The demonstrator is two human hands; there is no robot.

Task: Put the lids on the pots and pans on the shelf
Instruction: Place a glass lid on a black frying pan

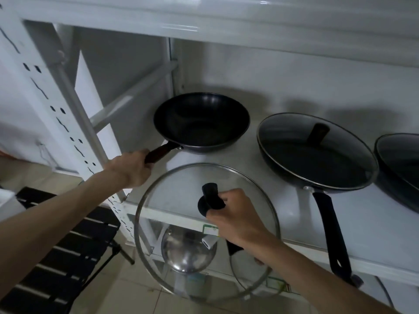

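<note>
A black wok (201,122) stands uncovered on the white shelf (374,225), at its left end. My left hand (130,168) grips the wok's dark red handle (159,152). My right hand (238,217) holds a large glass lid (172,200) by its black knob (212,199), in front of the shelf edge and below the wok. To the right, a black frying pan (317,155) lies covered by a glass lid, its long handle (332,232) pointing toward me. A third lidded pan (399,159) is cut off at the right edge.
A perforated white upright (68,123) and diagonal braces frame the shelf's left side. Through the held lid I see a steel pot lid (188,250) and another glass lid (249,270) on a lower level. A black slatted rack (59,250) stands at lower left.
</note>
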